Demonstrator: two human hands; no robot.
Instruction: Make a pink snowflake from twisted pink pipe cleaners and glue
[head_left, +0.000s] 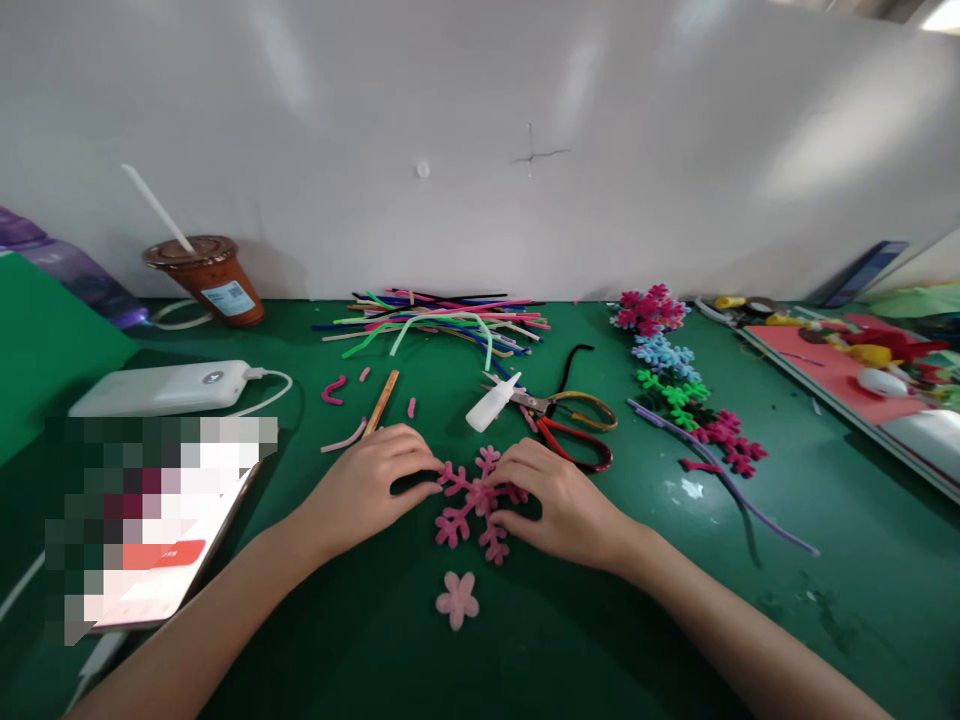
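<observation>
Between my hands is a pink pipe-cleaner snowflake [454,522] with branching arms. My left hand [382,478] pinches the tip of its upper left arm between thumb and fingers. On the other side, my right hand [559,500] grips it near the centre and covers part of its right arms. A small pale pink pipe-cleaner flower [457,600] lies just below on the green table [375,640]. Beyond my hands are a white glue bottle [491,403], scissors [574,425] with red and yellow handles, and a wooden stick [381,402].
A pile of coloured pipe cleaners [442,320] lies by the wall. Finished snowflakes [679,395] and a bent purple pipe cleaner [727,475] are at right. At left stand a drink cup [214,285], a power bank [165,388] and a lit phone [176,555].
</observation>
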